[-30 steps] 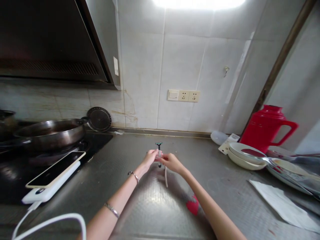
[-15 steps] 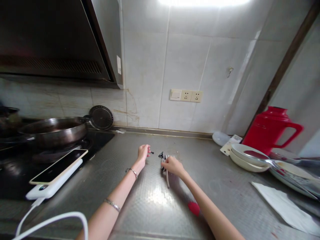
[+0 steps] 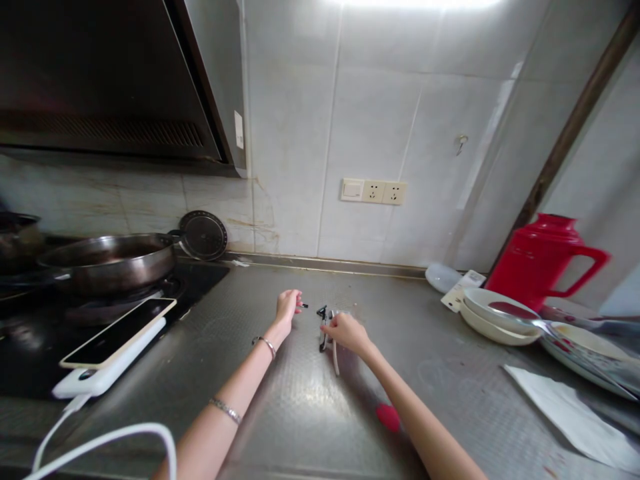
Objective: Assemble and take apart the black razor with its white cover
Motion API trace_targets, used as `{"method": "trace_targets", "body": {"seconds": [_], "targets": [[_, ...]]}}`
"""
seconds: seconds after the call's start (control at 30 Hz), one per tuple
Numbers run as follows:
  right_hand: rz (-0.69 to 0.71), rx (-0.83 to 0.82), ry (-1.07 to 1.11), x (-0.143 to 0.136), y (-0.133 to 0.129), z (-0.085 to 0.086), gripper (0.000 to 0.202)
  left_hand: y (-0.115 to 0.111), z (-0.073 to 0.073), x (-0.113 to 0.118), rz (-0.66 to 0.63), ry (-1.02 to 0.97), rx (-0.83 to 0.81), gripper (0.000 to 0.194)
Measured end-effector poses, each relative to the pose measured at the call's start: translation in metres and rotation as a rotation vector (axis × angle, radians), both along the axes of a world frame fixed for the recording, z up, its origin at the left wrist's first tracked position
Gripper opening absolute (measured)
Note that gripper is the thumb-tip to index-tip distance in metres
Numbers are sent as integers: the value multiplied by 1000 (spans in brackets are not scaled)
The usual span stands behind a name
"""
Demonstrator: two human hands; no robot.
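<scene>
My left hand (image 3: 288,308) is closed above the steel counter (image 3: 280,400), with a tiny black piece (image 3: 305,305) poking out from its fingertips. What else that hand may hold is hidden. To its right, my right hand (image 3: 349,331) is closed in a pinch around a slim black-and-silver piece (image 3: 323,341). A pale curved strip (image 3: 336,362) sticks out below the same hand. Just beyond the fingers is a small black angular part (image 3: 322,311); whether it joins the pinched piece I cannot tell. Beside my right forearm a red rounded object (image 3: 388,417) is partly covered.
On the left, a steel pan (image 3: 115,263) sits on the black stove, and a phone (image 3: 120,333) rests on a white power bank (image 3: 107,367) with a cable. At right are a red thermos (image 3: 537,263), stacked bowls (image 3: 493,327), plates (image 3: 585,347) and a white paper napkin (image 3: 570,413).
The slim black-and-silver piece at my right fingertips has swung slightly left and shows more of its length. My left hand has hardly moved.
</scene>
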State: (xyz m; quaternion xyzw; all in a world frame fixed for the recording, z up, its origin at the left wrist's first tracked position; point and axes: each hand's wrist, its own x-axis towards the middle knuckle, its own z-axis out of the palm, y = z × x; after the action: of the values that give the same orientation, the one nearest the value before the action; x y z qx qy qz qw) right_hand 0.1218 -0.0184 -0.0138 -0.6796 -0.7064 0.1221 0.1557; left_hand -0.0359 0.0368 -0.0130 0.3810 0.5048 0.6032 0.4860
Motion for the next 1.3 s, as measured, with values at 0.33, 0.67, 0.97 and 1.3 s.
{"method": "trace_targets", "body": {"seconds": [0.33, 0.67, 0.97, 1.3], "targets": [[-188, 160, -5, 45, 14, 10, 40, 40, -26, -25, -139, 846, 294, 12], [-232, 206, -22, 59, 19, 5, 37, 59, -44, -34, -347, 1371, 570, 17], [-228, 235, -22, 59, 18, 6, 37, 54, -38, -29, -357, 1444, 674, 29], [71, 429, 223, 55, 23, 4, 23, 40, -21, -6, -298, 1093, 557, 24]]}}
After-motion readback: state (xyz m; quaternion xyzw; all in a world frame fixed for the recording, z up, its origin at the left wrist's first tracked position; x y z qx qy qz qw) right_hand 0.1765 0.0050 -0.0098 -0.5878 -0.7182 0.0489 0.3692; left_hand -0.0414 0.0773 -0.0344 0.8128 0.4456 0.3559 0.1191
